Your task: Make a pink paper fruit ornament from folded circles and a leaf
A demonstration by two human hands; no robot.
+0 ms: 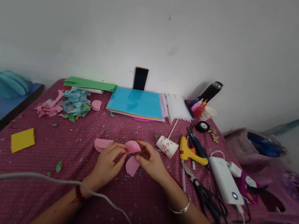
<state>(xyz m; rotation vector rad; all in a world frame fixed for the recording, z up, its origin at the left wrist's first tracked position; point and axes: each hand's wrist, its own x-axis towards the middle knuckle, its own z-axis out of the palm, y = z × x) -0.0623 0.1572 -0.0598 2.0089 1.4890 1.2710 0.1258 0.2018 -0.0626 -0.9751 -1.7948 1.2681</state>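
Semicircular pink paper piece (132,146) shows in the head view over the middle of the maroon checked tabletop (53,149), pinched at its left by the left hand (108,162) and at its right by the right hand (155,165). Another rounded pink paper piece (132,167) lies just nearer the front edge; whether the right thumb touches it, I cannot tell. Toward the right edge sit a printed white paper cup (167,147), a yellow glue gun (191,154) and black-handled scissors (206,194).

The paper pieces (132,147) are pink, the glue gun (185,151) yellow, the tablecloth (53,145) maroon and checked
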